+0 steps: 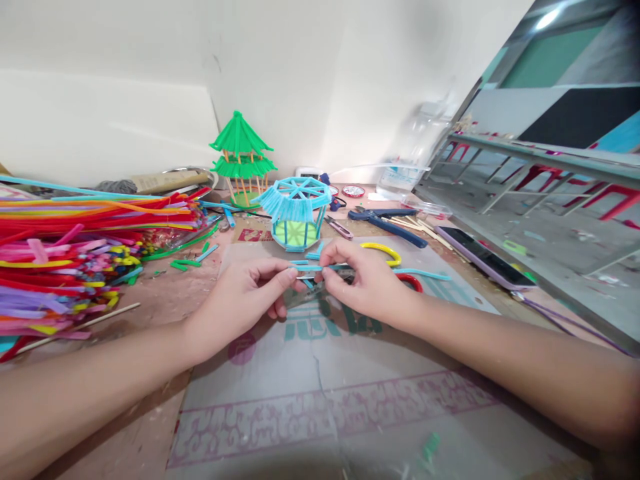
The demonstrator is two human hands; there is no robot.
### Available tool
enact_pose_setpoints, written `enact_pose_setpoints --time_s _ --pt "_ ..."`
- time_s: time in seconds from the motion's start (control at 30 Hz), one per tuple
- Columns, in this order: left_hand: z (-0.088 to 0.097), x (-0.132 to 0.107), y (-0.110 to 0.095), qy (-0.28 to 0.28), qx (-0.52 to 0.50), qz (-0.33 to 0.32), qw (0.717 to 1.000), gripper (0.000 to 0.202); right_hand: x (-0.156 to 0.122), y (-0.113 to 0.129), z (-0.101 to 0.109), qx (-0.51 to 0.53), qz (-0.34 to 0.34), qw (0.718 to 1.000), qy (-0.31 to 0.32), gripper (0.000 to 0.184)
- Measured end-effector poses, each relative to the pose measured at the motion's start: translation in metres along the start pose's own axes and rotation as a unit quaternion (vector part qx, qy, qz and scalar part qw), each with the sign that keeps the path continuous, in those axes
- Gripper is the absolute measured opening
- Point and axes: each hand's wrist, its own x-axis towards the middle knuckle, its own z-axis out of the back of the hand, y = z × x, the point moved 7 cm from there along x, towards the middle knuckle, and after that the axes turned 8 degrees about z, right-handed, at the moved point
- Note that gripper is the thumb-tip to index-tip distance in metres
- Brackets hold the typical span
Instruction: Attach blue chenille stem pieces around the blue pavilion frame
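A light-blue pipe cleaner (423, 273) runs sideways between my hands, its free end trailing to the right. My left hand (255, 287) pinches its left end between thumb and forefinger. Close beside it, my right hand (363, 280) grips the same strip with thumb and fingertips. Under and behind my right hand lie scissors with one yellow loop (387, 252) and one red loop; their blades are mostly hidden. Short blue pieces (315, 253) lie just beyond my fingers. Behind them stands a small blue pavilion-like model (295, 213) with a partly fringed roof.
A green two-tiered pavilion model (240, 160) stands against the white wall. Bundles of coloured pipe cleaners (90, 260) fill the left side. Blue-handled pliers (393, 223), a phone (480, 257) and a clear plastic bottle (407, 157) are at the right. A printed plastic sheet (280, 387) covers the front.
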Motion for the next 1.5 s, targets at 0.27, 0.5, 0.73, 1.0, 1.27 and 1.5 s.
enact_pose_setpoints --time_s 0.27,0.5,0.73,1.0,1.27,1.5 --pt "-0.001 0.001 0.001 0.004 -0.012 -0.003 1.000 0.026 0.000 0.000 0.000 0.002 0.006 1.000 -0.001 0.007" --pt "-0.001 -0.001 0.002 0.009 -0.006 -0.001 1.000 0.029 0.000 0.001 0.000 0.012 -0.004 1.000 0.001 0.006" --pt "0.000 0.005 0.009 0.018 0.060 0.010 0.998 0.039 0.001 -0.002 0.012 0.061 -0.027 0.995 -0.072 0.005" --pt "0.006 -0.018 -0.020 -0.130 0.402 -0.213 0.881 0.055 0.000 0.009 0.010 -0.091 0.074 0.993 -0.029 0.005" --pt "-0.011 -0.025 -0.056 -0.151 0.372 -0.310 0.861 0.032 0.002 0.023 0.019 -0.153 0.152 0.975 -0.044 0.003" --pt "-0.014 -0.015 -0.053 -0.178 0.276 -0.312 0.892 0.025 0.004 0.017 0.026 -0.164 0.136 0.976 -0.054 0.003"
